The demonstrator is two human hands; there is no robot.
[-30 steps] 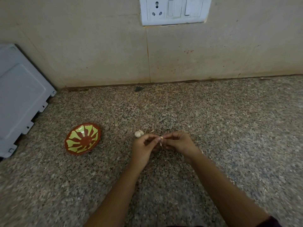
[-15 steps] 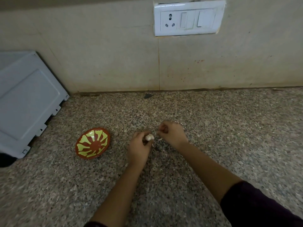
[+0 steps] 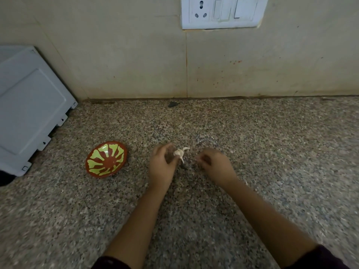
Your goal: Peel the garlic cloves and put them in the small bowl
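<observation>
Your hands have parted; left hand pinches the garlic, skin trailing; right hand curled, contents blurred beyond telling; bowl empty, peeling unfinished

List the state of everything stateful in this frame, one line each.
garlic clove: pinched at left fingertips, skin partly loose, strips sticking out.
left hand: fingers curled, grips the clove.
right hand: fingers curled, apart from the clove; too blurred to tell if it holds peel.
small bowl: on the counter, tilted, no cloves inside.
wall socket: nothing plugged in.
</observation>
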